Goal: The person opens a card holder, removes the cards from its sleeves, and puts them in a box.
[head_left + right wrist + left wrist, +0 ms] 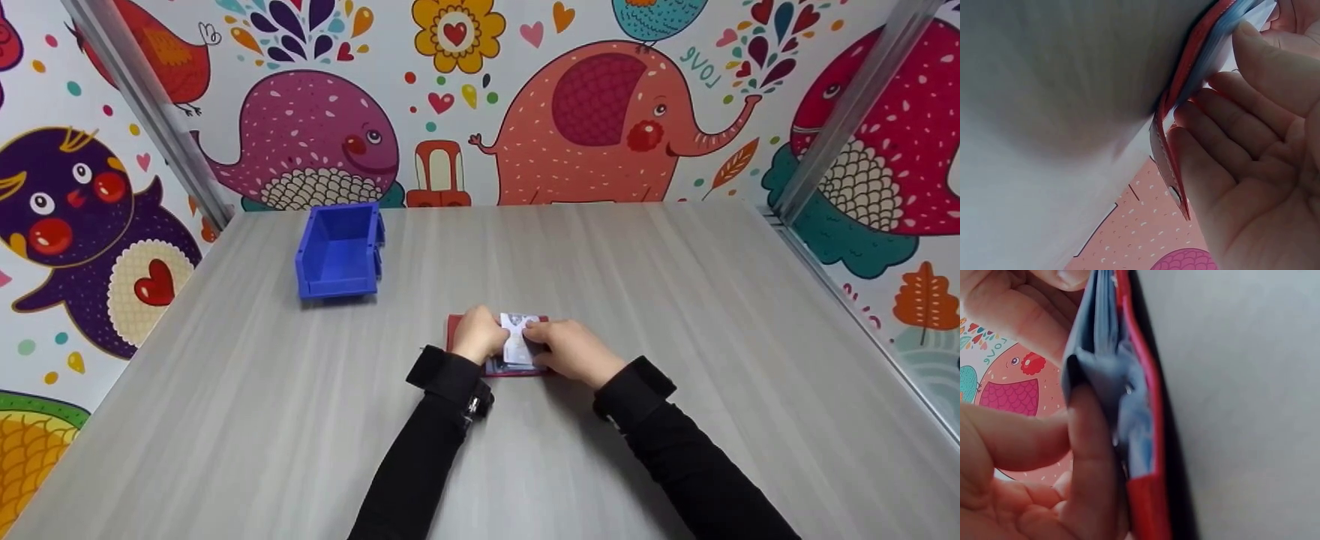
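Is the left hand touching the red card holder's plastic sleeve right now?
Touching. The left wrist view shows the left hand with one finger tucked into the plastic sleeve.

Pale wood-grain tabletop [600, 262] before me. White back wall [457, 124] beyond, printed with purple whale [315, 124] and coral elephant [585, 169]. Grey metal posts [150, 112] at both rear corners.

Metal posts [156, 112] and cartoon panels [457, 105] suggest a booth.

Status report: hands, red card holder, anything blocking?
Left hand pinching a sleeve. Right hand holding right side of red card holder. It's open, white card showing. Blue bin apart, not blocking.
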The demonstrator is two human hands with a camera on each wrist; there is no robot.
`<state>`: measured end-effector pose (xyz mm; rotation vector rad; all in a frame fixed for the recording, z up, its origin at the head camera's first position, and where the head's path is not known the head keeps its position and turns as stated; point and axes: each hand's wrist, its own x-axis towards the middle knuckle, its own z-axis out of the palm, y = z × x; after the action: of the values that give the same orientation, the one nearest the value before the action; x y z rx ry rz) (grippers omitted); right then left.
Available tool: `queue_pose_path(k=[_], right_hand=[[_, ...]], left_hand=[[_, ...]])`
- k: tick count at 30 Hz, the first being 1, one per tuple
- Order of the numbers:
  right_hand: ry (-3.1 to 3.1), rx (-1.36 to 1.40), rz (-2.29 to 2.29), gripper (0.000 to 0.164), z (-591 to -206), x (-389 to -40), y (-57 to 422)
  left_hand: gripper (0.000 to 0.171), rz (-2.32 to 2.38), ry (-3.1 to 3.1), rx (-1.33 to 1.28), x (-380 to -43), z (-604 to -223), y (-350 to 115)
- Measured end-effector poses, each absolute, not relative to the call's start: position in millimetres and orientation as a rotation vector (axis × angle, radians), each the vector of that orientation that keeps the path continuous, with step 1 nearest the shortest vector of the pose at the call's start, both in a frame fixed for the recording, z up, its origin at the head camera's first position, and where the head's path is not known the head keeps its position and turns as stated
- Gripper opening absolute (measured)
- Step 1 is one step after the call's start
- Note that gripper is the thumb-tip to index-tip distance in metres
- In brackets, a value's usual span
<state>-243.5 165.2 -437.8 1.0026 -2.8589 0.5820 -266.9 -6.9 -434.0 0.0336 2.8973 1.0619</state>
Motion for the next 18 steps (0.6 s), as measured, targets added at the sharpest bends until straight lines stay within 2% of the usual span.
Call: queue_pose_path(k=[5,8,15,18], right_hand=[[-2.86,0.999,0.586,0.04,-436.7,-242.6,165.5],[-2.872,0.988,0.596,0.04,-436.3,-242.1,165.3],[-2.863,0.996,0.616,0.041,-436.8,-242.6,164.7],[-2.864,0.992,0.612,0.041,-436.5,-242.1,164.7]], left_hand=[[0.008,1.047,2.91,0.033,-266.7,-434.0,-6.4],[0.008,1.054,2.912,0.032,-266.4,-434.4,-6.6],[0.033,1.083,2.904,0.044,-265.1,-434.0,-7.4],[0.034,1.093,2.899,0.04,-265.6,-434.3,-7.6]])
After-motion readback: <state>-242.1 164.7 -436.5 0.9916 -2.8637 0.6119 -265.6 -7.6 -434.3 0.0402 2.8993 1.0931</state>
